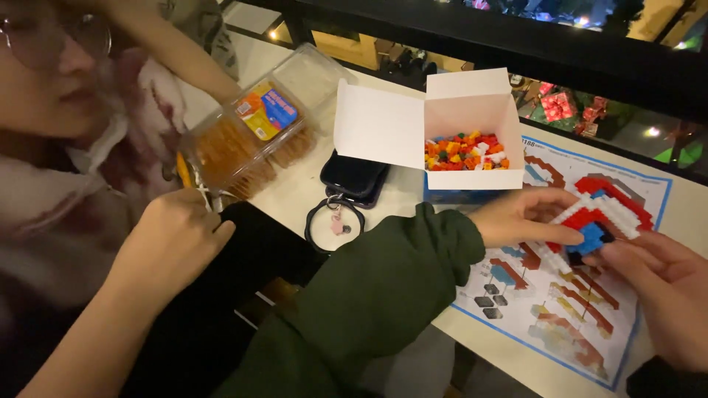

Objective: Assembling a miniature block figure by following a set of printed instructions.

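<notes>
A small brick model (606, 200), red with white edging and a blue part, rests on a printed instruction sheet (560, 324). My left hand (523, 218), in a dark green sleeve, grips the model's left side with thumb and fingers. My right hand (664, 291) comes in from the lower right, its fingertips pinching the model at the blue part. A white cardboard box (472, 110) with its lid open stands just behind my left hand. It holds several loose small bricks (464, 152) in red, orange, yellow and white.
Another person sits at the left, one hand (171, 243) near a clear plastic container of orange snacks (247, 144). A dark phone (354, 178) and a ring-shaped keychain (334, 225) lie on the pale table (295, 188). A dark railing (516, 44) runs behind.
</notes>
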